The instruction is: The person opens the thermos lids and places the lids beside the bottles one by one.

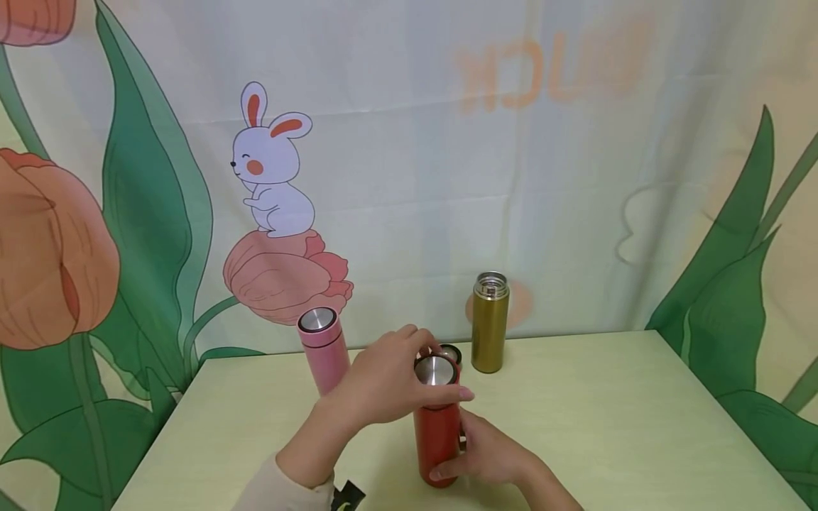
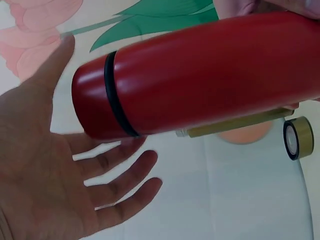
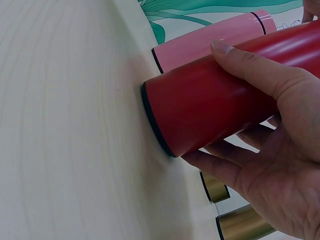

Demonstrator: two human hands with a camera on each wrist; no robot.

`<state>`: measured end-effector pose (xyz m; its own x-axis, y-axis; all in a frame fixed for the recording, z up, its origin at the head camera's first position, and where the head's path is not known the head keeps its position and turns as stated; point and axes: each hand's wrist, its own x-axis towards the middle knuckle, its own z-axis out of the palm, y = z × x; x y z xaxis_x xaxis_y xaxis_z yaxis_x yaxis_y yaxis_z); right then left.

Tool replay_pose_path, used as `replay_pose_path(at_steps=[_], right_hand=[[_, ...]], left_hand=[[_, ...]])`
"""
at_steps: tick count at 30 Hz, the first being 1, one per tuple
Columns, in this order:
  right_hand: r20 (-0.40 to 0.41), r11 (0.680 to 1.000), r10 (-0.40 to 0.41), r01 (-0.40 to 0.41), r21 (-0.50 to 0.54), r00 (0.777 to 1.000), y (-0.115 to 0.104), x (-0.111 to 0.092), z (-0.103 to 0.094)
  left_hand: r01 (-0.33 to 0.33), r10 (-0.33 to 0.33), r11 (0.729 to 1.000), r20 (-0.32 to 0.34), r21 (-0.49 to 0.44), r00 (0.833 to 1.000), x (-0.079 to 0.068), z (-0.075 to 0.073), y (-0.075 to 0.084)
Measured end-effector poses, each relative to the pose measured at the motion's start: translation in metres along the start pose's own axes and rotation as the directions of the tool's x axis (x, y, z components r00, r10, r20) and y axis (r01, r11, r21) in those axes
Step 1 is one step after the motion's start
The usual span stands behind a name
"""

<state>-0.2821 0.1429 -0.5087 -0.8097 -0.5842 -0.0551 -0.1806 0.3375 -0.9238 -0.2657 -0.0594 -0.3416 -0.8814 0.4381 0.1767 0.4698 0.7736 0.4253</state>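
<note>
A red thermos flask [image 1: 437, 436] with a steel-topped lid [image 1: 436, 370] stands upright near the front middle of the table. My right hand [image 1: 492, 451] holds its lower body, thumb on one side and fingers on the other, as the right wrist view also shows. Around the lid is my left hand [image 1: 386, 380]. In the left wrist view, that hand's fingers [image 2: 122, 202] are spread and its thumb stands away from the lid; whether the index finger touches it, I cannot tell.
A pink thermos [image 1: 324, 355], lid on, stands at the back left, partly behind my left hand. An uncapped gold thermos [image 1: 490, 330] stands at the back right. Its loose gold lid [image 2: 302, 137] sits on the table behind the red flask. A printed curtain [image 1: 396, 177] hangs behind the table [image 1: 607, 419].
</note>
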Motion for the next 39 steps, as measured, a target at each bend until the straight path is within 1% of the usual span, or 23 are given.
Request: replay_pose_path(at_steps=[2,5,7,9,12,14,16,18,21,30,35,39], right_hand=[[-0.002,1.000,0.010,-0.010,0.002,1.000,0.000,0.000,0.000],[-0.005,1.000,0.020,-0.020,0.007,1.000,-0.001,-0.001,-0.001],[-0.006,1.000,0.018,-0.018,0.005,1.000,-0.001,0.000,0.000],[-0.005,1.000,0.017,-0.017,0.013,1.000,-0.001,0.000,0.000],[-0.008,1.000,0.017,-0.017,0.016,1.000,0.000,0.001,0.000],[-0.006,0.999,0.023,-0.023,0.027,1.000,0.000,0.001,0.000],[-0.005,0.999,0.030,-0.030,0.031,1.000,0.000,0.000,-0.001],[-0.003,0.999,0.034,-0.034,0.038,0.999,-0.001,0.000,-0.001],[-0.003,0.998,0.038,-0.038,0.041,0.999,-0.001,0.000,-0.001],[-0.005,0.999,0.036,-0.036,0.039,0.999,-0.002,0.002,0.000],[-0.005,0.999,0.035,-0.035,0.036,0.999,-0.002,0.002,0.001],[-0.004,0.998,0.045,-0.045,0.038,0.999,-0.003,0.001,0.000]], left_hand=[[-0.033,0.037,0.994,0.039,-0.102,0.999,0.000,-0.003,-0.006],[-0.064,0.093,0.968,0.107,-0.242,0.990,0.000,-0.009,-0.014],[-0.090,0.145,0.945,0.153,-0.314,0.978,0.000,-0.012,-0.019],[-0.110,0.194,0.925,0.202,-0.364,0.960,0.001,-0.015,-0.024],[-0.157,0.277,0.901,0.260,-0.404,0.925,0.003,-0.018,-0.028],[-0.184,0.313,0.897,0.284,-0.403,0.906,0.005,-0.020,-0.030],[-0.208,0.334,0.898,0.295,-0.387,0.895,0.006,-0.021,-0.031],[-0.228,0.346,0.903,0.301,-0.365,0.889,0.007,-0.021,-0.031],[-0.244,0.350,0.910,0.304,-0.336,0.886,0.008,-0.022,-0.031],[-0.222,0.337,0.911,0.318,-0.347,0.886,0.013,-0.023,-0.029],[-0.227,0.335,0.913,0.305,-0.339,0.891,0.012,-0.023,-0.029],[-0.233,0.325,0.922,0.288,-0.310,0.901,0.011,-0.022,-0.027]])
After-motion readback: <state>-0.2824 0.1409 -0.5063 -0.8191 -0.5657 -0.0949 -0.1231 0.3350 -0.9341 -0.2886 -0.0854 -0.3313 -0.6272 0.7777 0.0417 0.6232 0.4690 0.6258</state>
